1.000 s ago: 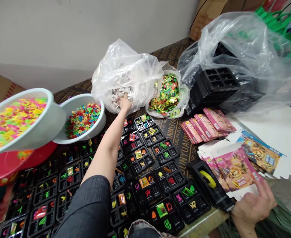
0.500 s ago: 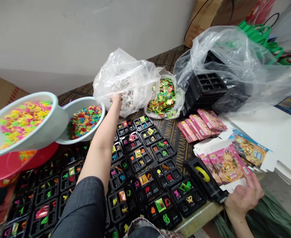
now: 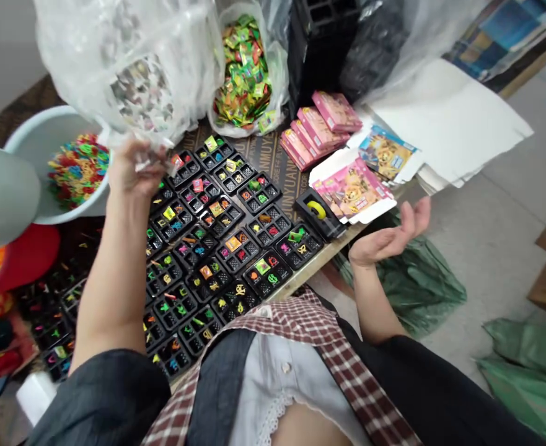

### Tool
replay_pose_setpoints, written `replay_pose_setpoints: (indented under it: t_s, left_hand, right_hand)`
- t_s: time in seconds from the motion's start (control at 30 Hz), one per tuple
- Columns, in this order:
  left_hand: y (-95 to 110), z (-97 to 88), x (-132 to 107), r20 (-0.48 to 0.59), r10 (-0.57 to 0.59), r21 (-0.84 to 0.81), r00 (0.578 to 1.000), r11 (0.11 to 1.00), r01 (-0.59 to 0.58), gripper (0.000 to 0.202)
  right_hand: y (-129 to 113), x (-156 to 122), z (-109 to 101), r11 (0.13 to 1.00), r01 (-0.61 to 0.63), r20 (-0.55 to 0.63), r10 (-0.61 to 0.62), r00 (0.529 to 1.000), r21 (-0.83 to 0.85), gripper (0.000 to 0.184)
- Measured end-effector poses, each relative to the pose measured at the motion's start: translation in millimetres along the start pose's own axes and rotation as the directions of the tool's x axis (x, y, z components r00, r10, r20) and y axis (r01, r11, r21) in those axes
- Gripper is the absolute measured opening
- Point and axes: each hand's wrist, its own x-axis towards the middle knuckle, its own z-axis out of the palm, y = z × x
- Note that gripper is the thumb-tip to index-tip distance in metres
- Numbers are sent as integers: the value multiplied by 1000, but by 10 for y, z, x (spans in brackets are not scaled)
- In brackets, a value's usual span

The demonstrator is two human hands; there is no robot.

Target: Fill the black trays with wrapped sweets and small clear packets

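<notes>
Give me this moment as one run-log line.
left hand: raised at clear plastic bag of small packets | right hand: open, palm up, nearest tape dispenser | black compartment trays: holding small colored pieces

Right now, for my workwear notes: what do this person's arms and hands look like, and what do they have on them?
The left hand and right hand are bare, with no gloves. Both forearms are uncovered below loose dark sleeves. Across the front runs a red-and-white checked band over a white shirt with lace trim.

The bag (image 3: 133,68) in my left hand (image 3: 136,167) is thin, glossy clear plastic. I see matt black plastic trays (image 3: 212,248) and smooth, glossy pink card boxes (image 3: 321,130) below.
</notes>
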Motion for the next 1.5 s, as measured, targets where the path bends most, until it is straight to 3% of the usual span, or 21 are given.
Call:
replay_pose_setpoints:
  t_s: [0.07, 0.13, 0.17, 0.2, 0.23, 0.3, 0.33, 0.4, 0.5, 0.6, 0.7, 0.8, 0.9, 0.97, 1.07, 1.13, 1.2, 1.33, 1.4, 1.5]
  left_hand:
    - [-5, 2, -588, 265, -93, -74, 960, 991, 116, 9]
    - [-139, 31, -1102, 313, -148, -25, 938, 986, 164, 12]
    - [-243, 51, -1325, 281, -174, 26, 944, 984, 174, 13]
    - [-362, 73, -1524, 268, -188, 50, 945, 982, 181, 15]
    - [-487, 94, -1701, 284, -205, 57, 937, 979, 197, 17]
    - [-724, 130, -2001, 386, -251, 30, 888, 965, 260, 20]
    - [-823, 144, -2128, 447, -267, 2, 854, 955, 298, 20]
    - [-966, 157, -2346, 528, -278, -84, 802, 923, 376, 22]
    - [-1039, 134, -2597, 553, -301, -259, 777, 824, 504, 29]
    - [-1019, 68, -2762, 563, -335, -382, 755, 705, 598, 35]
    - [-993, -21, -2855, 540, -332, -465, 774, 648, 603, 36]
    - [-997, -127, -2907, 534, -319, -520, 783, 606, 602, 35]
    - [-1034, -243, -2943, 554, -307, -553, 774, 558, 618, 35]
    - [-1075, -315, -2960, 553, -300, -578, 777, 533, 618, 35]
    - [-1146, -403, -2970, 538, -306, -609, 785, 502, 614, 34]
    - [-1190, -453, -2966, 526, -317, -625, 789, 485, 611, 33]
    - [-1227, -502, -2957, 510, -323, -638, 797, 480, 602, 33]
    - [-1293, -608, -2958, 472, -312, -645, 824, 516, 564, 32]
    - [-1331, -652, -2975, 459, -302, -639, 836, 541, 546, 32]
    - [-1397, -685, -3010, 455, -290, -624, 842, 571, 534, 31]
  right_hand:
    - [-232, -49, -13, 993, -68, 34, 65, 997, 93, 67]
    - [-480, -132, 3, 953, -225, 254, 171, 952, 203, 67]
    - [-596, -177, 19, 905, -334, 417, 206, 885, 263, 66]
    - [-701, -221, 38, 836, -449, 585, 201, 785, 315, 65]
    - [-792, -261, 57, 755, -554, 728, 152, 669, 352, 65]
    - [-930, -331, 85, 591, -715, 887, -4, 461, 374, 66]
    - [-980, -360, 88, 530, -763, 917, -76, 391, 369, 65]
    - [-1049, -416, 70, 476, -801, 932, -165, 324, 363, 59]
    - [-1102, -517, -3, 463, -823, 944, -139, 299, 329, 43]
    - [-1130, -638, -77, 379, -894, 969, -25, 247, 238, 42]
    - [-1170, -730, -130, 341, -915, 971, 25, 236, 214, 40]
    - [-1223, -782, -166, 396, -872, 952, -18, 305, 287, 32]
    - [-1259, -828, -192, 529, -729, 886, -110, 450, 436, 20]
    - [-1274, -853, -206, 647, -572, 832, -190, 521, 505, 15]
    - [-1290, -831, -222, 775, -359, 791, -280, 544, 521, 12]
    - [-1270, -747, -211, 802, -316, 795, -294, 530, 507, 12]
    - [-1185, -597, -166, 812, -358, 832, -255, 493, 461, 16]
    - [-779, -179, 30, 872, -431, 926, -60, 373, 231, 13]
    - [-550, 9, 121, 923, -363, 950, -9, 311, 128, 10]
    - [-350, 159, 170, 994, -95, 976, -32, 217, 53, 15]
